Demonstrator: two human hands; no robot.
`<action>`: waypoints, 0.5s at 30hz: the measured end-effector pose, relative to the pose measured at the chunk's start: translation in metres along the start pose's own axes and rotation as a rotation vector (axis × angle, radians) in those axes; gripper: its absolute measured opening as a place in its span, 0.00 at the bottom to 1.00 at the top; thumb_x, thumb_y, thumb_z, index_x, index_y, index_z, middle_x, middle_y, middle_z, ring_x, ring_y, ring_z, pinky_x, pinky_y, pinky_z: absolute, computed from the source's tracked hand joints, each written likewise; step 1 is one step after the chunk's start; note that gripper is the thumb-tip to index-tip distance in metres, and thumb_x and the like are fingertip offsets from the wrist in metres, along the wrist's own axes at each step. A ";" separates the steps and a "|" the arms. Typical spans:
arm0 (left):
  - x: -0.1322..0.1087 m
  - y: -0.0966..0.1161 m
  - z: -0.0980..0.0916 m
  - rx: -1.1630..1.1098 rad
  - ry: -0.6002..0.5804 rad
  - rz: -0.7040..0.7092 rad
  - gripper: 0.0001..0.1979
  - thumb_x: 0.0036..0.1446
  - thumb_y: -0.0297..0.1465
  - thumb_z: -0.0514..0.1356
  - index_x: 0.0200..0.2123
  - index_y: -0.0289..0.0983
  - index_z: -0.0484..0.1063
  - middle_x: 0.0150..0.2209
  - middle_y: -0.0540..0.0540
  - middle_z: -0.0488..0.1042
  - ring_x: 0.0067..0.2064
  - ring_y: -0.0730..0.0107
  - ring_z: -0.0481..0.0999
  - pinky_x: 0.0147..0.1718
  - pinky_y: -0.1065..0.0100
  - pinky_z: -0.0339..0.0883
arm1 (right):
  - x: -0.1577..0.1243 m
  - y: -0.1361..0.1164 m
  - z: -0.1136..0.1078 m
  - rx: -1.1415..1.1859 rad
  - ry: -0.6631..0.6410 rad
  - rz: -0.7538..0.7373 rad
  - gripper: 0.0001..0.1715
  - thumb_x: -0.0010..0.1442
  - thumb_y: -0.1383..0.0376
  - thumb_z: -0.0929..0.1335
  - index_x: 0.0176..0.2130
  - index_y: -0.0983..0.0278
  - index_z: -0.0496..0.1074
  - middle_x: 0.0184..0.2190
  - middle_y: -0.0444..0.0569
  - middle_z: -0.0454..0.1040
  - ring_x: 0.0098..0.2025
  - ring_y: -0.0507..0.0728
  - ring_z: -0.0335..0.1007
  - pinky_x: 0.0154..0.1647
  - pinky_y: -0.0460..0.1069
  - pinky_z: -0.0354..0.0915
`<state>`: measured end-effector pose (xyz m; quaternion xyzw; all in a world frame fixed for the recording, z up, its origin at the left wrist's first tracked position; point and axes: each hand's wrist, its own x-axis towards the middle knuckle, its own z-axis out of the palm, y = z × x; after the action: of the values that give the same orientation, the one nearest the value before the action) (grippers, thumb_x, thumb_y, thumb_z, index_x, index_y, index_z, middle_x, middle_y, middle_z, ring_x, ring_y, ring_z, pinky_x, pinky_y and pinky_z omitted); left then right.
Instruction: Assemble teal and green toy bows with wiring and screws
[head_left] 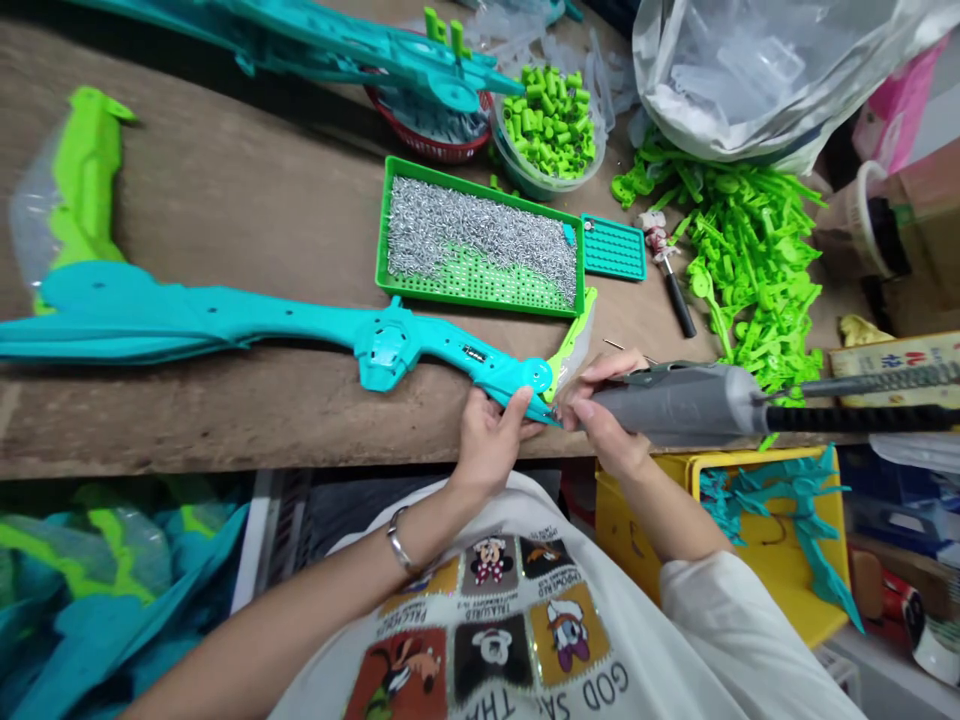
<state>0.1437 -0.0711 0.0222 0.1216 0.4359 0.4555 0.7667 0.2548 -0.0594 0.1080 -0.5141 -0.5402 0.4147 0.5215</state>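
A long turquoise plastic toy piece (pixel 292 310), shaped like a bow, lies along the table's near side with lime-green and clear parts at both ends. My left hand (pixel 487 440) grips its right end, thumb on top. In my right hand (pixel 611 430) is a grey electric screwdriver (pixel 679 405), held level with its tip pointing left at the toy's right end. The fingers of that hand hide most of the tip, and I cannot tell whether it sits on a screw. Just beyond stands a green tray (pixel 484 298) of small silvery screws (pixel 480 225).
Behind the tray are a tub of lime-green pegs (pixel 551 125) and a red basket (pixel 442 150). A pile of lime-green parts (pixel 750 260) lies to the right, below a white bag (pixel 750 140). A yellow crate (pixel 637 510) stands under the table edge.
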 end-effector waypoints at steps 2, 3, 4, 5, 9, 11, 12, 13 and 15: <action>0.000 0.000 0.000 -0.015 0.004 -0.002 0.30 0.52 0.45 0.73 0.49 0.38 0.64 0.49 0.42 0.80 0.40 0.64 0.83 0.40 0.56 0.82 | -0.001 0.003 -0.003 -0.032 -0.032 0.005 0.15 0.58 0.57 0.74 0.41 0.53 0.67 0.23 0.38 0.69 0.21 0.56 0.68 0.28 0.57 0.70; 0.000 0.000 0.000 -0.021 0.009 -0.005 0.29 0.52 0.45 0.73 0.49 0.38 0.64 0.48 0.43 0.80 0.39 0.66 0.83 0.39 0.58 0.82 | -0.002 0.005 -0.005 -0.053 -0.048 0.003 0.14 0.58 0.57 0.74 0.41 0.54 0.67 0.24 0.39 0.70 0.23 0.56 0.69 0.29 0.56 0.70; 0.000 0.000 0.000 -0.025 0.014 -0.007 0.29 0.52 0.44 0.73 0.48 0.38 0.64 0.46 0.44 0.81 0.38 0.67 0.82 0.37 0.61 0.82 | -0.002 0.007 -0.007 -0.075 -0.065 0.002 0.14 0.58 0.57 0.74 0.40 0.54 0.68 0.26 0.40 0.70 0.25 0.56 0.70 0.30 0.56 0.71; 0.001 0.000 0.000 -0.029 0.020 -0.008 0.29 0.52 0.44 0.73 0.47 0.38 0.65 0.45 0.45 0.81 0.37 0.69 0.82 0.36 0.63 0.82 | -0.001 0.009 -0.008 -0.093 -0.083 0.000 0.13 0.57 0.57 0.74 0.39 0.55 0.69 0.28 0.41 0.71 0.26 0.56 0.71 0.30 0.55 0.71; 0.002 -0.003 -0.003 -0.038 0.022 0.000 0.27 0.52 0.44 0.73 0.45 0.39 0.65 0.42 0.46 0.81 0.38 0.67 0.83 0.39 0.63 0.81 | 0.010 0.013 -0.011 -0.091 -0.262 -0.015 0.11 0.56 0.59 0.74 0.37 0.57 0.69 0.28 0.41 0.71 0.27 0.53 0.69 0.28 0.51 0.68; 0.002 -0.004 -0.004 -0.045 0.014 0.011 0.26 0.52 0.45 0.73 0.43 0.39 0.65 0.41 0.47 0.82 0.39 0.66 0.83 0.41 0.62 0.81 | 0.021 0.010 -0.013 -0.032 -0.439 -0.013 0.12 0.56 0.61 0.74 0.38 0.58 0.69 0.26 0.40 0.71 0.25 0.52 0.69 0.27 0.49 0.67; 0.002 -0.004 -0.004 -0.049 0.016 0.015 0.26 0.51 0.45 0.73 0.43 0.39 0.65 0.41 0.48 0.82 0.39 0.66 0.83 0.41 0.62 0.81 | 0.027 0.008 -0.013 0.009 -0.528 -0.003 0.13 0.55 0.61 0.75 0.39 0.59 0.70 0.25 0.39 0.72 0.24 0.51 0.68 0.26 0.48 0.66; 0.001 -0.004 -0.004 -0.053 0.016 0.016 0.26 0.51 0.45 0.74 0.43 0.39 0.65 0.41 0.48 0.82 0.39 0.66 0.83 0.41 0.61 0.81 | 0.034 0.005 -0.014 0.048 -0.590 0.014 0.15 0.55 0.61 0.75 0.40 0.59 0.71 0.24 0.39 0.72 0.23 0.51 0.68 0.24 0.48 0.66; 0.000 -0.004 -0.003 -0.054 0.014 0.002 0.28 0.51 0.46 0.73 0.45 0.39 0.66 0.43 0.46 0.82 0.41 0.64 0.84 0.42 0.59 0.81 | 0.052 0.000 -0.012 0.119 -0.593 0.006 0.17 0.56 0.59 0.76 0.44 0.59 0.71 0.24 0.39 0.73 0.21 0.50 0.68 0.23 0.47 0.65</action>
<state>0.1433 -0.0736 0.0178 0.0981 0.4285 0.4688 0.7662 0.2703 -0.0092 0.1162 -0.3410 -0.6421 0.5791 0.3690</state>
